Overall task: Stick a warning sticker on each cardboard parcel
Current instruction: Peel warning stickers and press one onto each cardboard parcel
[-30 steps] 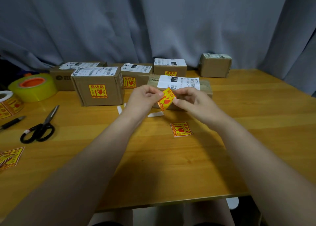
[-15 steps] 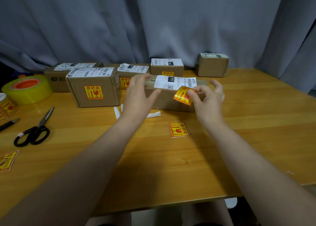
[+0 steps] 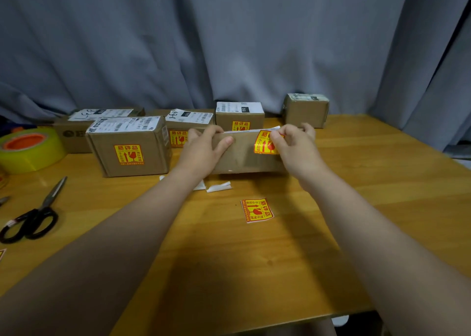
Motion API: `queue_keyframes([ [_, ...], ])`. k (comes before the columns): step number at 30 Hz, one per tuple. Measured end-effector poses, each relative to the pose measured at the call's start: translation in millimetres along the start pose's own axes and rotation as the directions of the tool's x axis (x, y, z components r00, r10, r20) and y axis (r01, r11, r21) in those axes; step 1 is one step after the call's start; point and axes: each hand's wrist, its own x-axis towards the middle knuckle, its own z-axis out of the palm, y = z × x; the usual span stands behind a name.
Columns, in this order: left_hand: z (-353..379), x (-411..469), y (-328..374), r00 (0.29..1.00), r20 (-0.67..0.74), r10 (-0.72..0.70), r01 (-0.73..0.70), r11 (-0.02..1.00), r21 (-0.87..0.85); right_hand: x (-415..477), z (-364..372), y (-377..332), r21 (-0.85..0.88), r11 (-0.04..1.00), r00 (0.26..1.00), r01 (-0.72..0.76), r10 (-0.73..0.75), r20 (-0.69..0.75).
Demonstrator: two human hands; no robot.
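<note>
A flat cardboard parcel [image 3: 244, 157] stands tipped up on its edge at the table's middle, its broad brown face toward me. My left hand [image 3: 204, 149] grips its left end, thumb across the front. My right hand [image 3: 295, 144] pinches a yellow-and-red warning sticker [image 3: 263, 143] against the upper right of that face. A second warning sticker [image 3: 257, 210] lies loose on the table in front. Three parcels behind carry stickers: a big one [image 3: 130, 147] at left, one [image 3: 188, 124] partly hidden behind my left hand, one [image 3: 239, 115] at the back.
A small parcel [image 3: 305, 110] stands at the back right and a low one [image 3: 74, 134] at the back left. Yellow tape roll [image 3: 30, 149] and black scissors [image 3: 33, 218] lie at left. White backing scraps [image 3: 219, 186] lie near the parcel. A grey curtain hangs behind the wooden table [image 3: 356, 208].
The parcel has been tipped up from flat onto its edge by my left hand. My right hand carried the sticker from mid-air onto the parcel's front face.
</note>
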Motion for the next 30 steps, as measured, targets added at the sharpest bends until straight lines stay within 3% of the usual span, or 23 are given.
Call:
queue_keyframes([
  [2, 1, 7, 1, 0.997, -0.032, 0.066, -0.063, 0.994, 0.090, 6, 0, 4, -0.063, 0.997, 0.999, -0.034, 0.035, 0.021],
  [4, 0, 15, 3, 0.991, -0.008, 0.137, -0.136, 0.988, 0.068, 8, -1, 7, -0.211, 0.977, 0.998, -0.036, 0.026, -0.050],
  [7, -3, 25, 5, 0.980, 0.053, 0.190, -0.189, 0.982, -0.021, 9, -2, 2, -0.365, 0.929, 0.982, 0.060, -0.121, -0.146],
  [14, 0, 34, 2, 0.983, 0.104, 0.153, -0.142, 0.984, -0.106, 20, 21, -13, -0.546, 0.818, 0.976, 0.183, -0.219, 0.000],
  [21, 3, 38, 9, 0.992, 0.078, 0.096, -0.084, 0.986, -0.143, 27, 34, -10, -0.612, 0.772, 0.977, 0.171, -0.215, 0.001],
  [30, 8, 45, 3, 0.992, 0.047, 0.115, -0.109, 0.986, -0.124, 35, 37, -9, -0.650, 0.736, 0.965, 0.191, -0.261, -0.012],
])
